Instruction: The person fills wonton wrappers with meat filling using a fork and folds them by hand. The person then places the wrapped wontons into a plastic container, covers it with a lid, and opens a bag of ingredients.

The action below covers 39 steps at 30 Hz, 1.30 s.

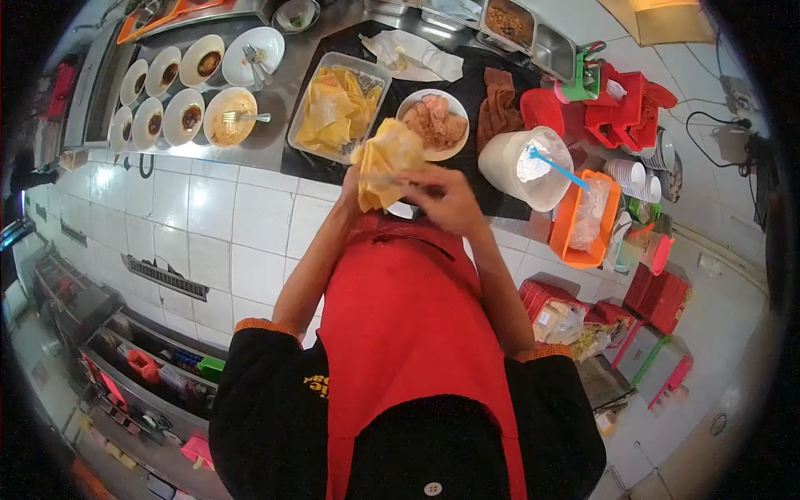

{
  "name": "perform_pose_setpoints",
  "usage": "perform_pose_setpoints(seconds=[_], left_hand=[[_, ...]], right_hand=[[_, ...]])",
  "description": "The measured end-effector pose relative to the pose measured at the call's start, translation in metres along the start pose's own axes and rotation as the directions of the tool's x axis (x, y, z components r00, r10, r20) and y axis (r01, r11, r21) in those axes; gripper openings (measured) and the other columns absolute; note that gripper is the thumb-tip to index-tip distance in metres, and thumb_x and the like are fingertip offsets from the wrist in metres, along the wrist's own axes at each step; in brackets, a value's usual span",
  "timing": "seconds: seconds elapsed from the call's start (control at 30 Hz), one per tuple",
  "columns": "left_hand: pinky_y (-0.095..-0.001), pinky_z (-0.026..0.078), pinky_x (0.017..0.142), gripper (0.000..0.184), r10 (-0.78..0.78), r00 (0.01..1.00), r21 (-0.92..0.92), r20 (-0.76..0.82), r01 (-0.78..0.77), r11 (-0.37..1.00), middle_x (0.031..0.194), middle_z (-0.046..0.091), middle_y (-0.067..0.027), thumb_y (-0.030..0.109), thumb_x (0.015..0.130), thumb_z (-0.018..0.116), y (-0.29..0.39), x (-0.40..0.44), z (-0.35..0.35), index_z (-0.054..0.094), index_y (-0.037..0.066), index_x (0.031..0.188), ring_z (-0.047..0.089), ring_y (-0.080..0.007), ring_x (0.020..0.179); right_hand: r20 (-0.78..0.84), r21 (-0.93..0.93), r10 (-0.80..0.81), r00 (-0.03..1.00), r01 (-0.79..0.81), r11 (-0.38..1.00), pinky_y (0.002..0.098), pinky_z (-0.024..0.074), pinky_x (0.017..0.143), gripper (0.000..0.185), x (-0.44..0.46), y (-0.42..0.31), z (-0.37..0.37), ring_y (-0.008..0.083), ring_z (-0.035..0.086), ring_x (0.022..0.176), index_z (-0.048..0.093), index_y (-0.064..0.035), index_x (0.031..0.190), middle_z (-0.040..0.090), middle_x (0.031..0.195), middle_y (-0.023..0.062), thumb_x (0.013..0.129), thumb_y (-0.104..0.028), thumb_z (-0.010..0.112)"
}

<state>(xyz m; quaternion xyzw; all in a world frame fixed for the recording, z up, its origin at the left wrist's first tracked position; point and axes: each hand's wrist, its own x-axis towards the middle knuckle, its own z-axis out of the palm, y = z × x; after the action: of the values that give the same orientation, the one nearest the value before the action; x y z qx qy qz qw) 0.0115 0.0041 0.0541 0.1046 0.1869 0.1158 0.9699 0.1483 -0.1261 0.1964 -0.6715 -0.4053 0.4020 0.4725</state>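
Note:
My left hand (pixel 353 190) is closed around a stack of thin yellow wonton wrappers (pixel 387 163), holding it up in front of the red apron. My right hand (pixel 448 200) is at the stack's right side, its fingers apart and slightly blurred, the index finger at the wrappers' edge. Just beyond the stack is a plate of pinkish minced filling (pixel 435 125), partly hidden by the wrappers. To its left, a clear plastic tub (pixel 297 125) holds more yellow wrappers.
Several bowls with dark sauce (pixel 183 118) line the steel counter at left, near a plate with forks (pixel 253 55). On the right stand a white bucket (pixel 507 167) with a blue-handled scoop, an orange basket (pixel 568 218) and red containers (pixel 621 108). A brown cloth (pixel 498 102) lies beside the filling.

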Motion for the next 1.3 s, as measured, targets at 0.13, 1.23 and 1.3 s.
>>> perform_pose_setpoints(seconds=[0.13, 1.23, 1.3], left_hand=[[-0.0447, 0.054, 0.094, 0.053, -0.061, 0.985, -0.171, -0.161, 0.033, 0.985, 0.131, 0.058, -0.0161, 0.043, 0.103, 0.037, -0.017, -0.021, -0.036, 0.046, 0.004, 0.138, 0.061, -0.0309, 0.114], [-0.0448, 0.052, 0.097, 0.053, -0.059, 0.994, -0.12, -0.093, 0.048, 0.992, 0.132, 0.057, -0.0173, 0.042, 0.104, 0.037, -0.018, -0.015, 0.049, 0.043, 0.004, 0.14, 0.06, -0.0311, 0.115], [-0.0449, 0.052, 0.096, 0.052, -0.007, 0.994, -0.024, -0.106, 0.005, 1.0, 0.132, 0.056, -0.0191, 0.039, 0.104, 0.037, -0.017, -0.018, 0.066, 0.043, 0.002, 0.14, 0.062, -0.0313, 0.114]], right_hand=[[-0.253, -0.471, 0.057, 0.966, -0.174, 0.865, 0.0323, 0.0516, 0.069, 0.021, 0.007, 0.052, -0.046, 0.0215, 0.067, 0.077, 0.075, -0.0079, 0.104, 0.071, 0.088, 0.0113, 0.084, -0.009, 0.069], [-0.164, -0.213, -0.096, 0.982, 0.06, 0.975, 0.0208, 0.0426, 0.062, 0.022, -0.006, 0.022, -0.069, 0.0077, 0.054, 0.069, 0.074, -0.0032, 0.104, 0.067, 0.085, 0.0043, 0.085, 0.005, 0.066], [-0.216, -0.165, -0.151, 0.965, 0.117, 0.979, 0.0209, 0.0424, 0.062, 0.021, -0.005, 0.027, -0.061, 0.0083, 0.054, 0.069, 0.074, -0.0026, 0.103, 0.066, 0.086, 0.0056, 0.086, 0.005, 0.065]])
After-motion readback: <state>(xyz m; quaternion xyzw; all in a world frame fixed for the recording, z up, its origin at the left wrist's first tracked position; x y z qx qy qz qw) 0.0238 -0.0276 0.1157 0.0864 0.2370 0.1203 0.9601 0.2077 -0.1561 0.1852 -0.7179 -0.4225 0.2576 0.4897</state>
